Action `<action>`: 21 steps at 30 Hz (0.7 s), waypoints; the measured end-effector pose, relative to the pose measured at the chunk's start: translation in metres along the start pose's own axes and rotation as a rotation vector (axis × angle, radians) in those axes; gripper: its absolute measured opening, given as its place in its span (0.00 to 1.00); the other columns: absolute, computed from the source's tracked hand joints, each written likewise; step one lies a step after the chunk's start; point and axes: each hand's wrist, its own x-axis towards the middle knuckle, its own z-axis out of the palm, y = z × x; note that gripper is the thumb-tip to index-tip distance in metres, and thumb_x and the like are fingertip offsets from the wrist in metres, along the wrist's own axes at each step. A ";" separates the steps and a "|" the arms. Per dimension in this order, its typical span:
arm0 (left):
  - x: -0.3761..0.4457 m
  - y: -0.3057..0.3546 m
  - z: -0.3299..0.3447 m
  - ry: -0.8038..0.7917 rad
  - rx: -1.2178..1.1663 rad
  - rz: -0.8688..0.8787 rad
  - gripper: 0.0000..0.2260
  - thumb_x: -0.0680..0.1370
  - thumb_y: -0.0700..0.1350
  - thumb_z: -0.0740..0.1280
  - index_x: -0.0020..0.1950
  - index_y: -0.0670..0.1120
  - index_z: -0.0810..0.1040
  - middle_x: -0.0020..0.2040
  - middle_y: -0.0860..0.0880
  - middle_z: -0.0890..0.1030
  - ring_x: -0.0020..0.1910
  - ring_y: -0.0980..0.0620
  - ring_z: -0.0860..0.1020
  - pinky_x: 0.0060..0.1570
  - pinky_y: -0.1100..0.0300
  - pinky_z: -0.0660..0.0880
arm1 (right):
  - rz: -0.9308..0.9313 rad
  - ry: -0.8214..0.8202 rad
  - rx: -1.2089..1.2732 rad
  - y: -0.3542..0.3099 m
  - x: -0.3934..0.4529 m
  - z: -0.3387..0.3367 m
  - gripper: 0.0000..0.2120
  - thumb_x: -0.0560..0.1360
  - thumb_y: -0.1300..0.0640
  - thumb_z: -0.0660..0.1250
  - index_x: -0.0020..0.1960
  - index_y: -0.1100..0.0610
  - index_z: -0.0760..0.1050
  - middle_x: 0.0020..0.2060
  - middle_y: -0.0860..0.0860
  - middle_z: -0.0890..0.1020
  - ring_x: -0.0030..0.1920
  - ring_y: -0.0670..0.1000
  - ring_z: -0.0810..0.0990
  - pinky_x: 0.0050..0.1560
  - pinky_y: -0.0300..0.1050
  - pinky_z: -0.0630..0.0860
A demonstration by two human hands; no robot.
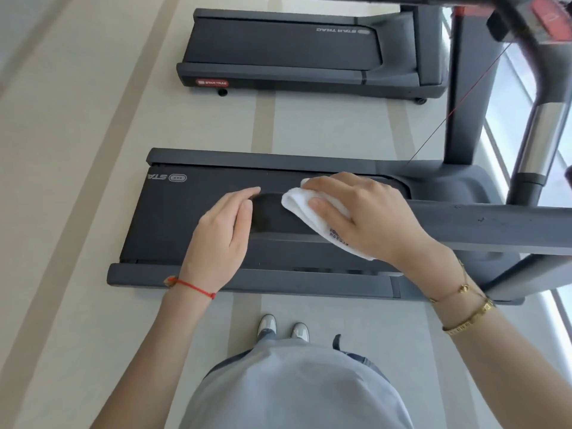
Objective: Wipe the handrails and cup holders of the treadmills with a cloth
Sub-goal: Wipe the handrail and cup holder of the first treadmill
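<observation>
right hand [368,212] — grips cloth [297,202] on handrail [495,224] | left hand [223,236] — touches rail end

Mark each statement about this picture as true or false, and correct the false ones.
1. The right hand presses a white cloth on the dark handrail. True.
2. The left hand also holds a cloth. False: it rests at the handrail's end and holds nothing.
3. Two treadmills are in view. True: the near treadmill and the far treadmill.
4. The cloth is blue. False: it is white, with a small printed mark.
5. The left wrist wears gold bracelets. False: it wears a red string; the gold bracelets are on the right wrist.
</observation>
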 end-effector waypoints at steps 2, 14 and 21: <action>-0.002 -0.001 0.000 -0.008 -0.013 0.006 0.17 0.85 0.46 0.52 0.69 0.45 0.75 0.64 0.53 0.78 0.64 0.58 0.75 0.66 0.62 0.70 | 0.022 0.028 -0.095 -0.010 0.008 0.005 0.19 0.81 0.39 0.47 0.54 0.44 0.75 0.43 0.46 0.79 0.42 0.52 0.78 0.40 0.47 0.76; -0.005 -0.002 0.000 -0.044 -0.057 -0.002 0.17 0.85 0.45 0.52 0.70 0.45 0.73 0.66 0.53 0.77 0.66 0.58 0.74 0.67 0.66 0.68 | -0.013 0.323 -0.088 -0.009 -0.024 0.020 0.15 0.82 0.49 0.58 0.61 0.53 0.79 0.53 0.52 0.82 0.48 0.57 0.80 0.51 0.49 0.74; -0.006 -0.002 0.003 -0.047 -0.134 -0.015 0.15 0.85 0.42 0.54 0.68 0.48 0.75 0.61 0.54 0.78 0.61 0.59 0.76 0.61 0.66 0.71 | -0.058 0.439 -0.136 -0.054 0.003 0.050 0.16 0.82 0.50 0.56 0.55 0.55 0.81 0.47 0.53 0.82 0.41 0.57 0.78 0.47 0.51 0.74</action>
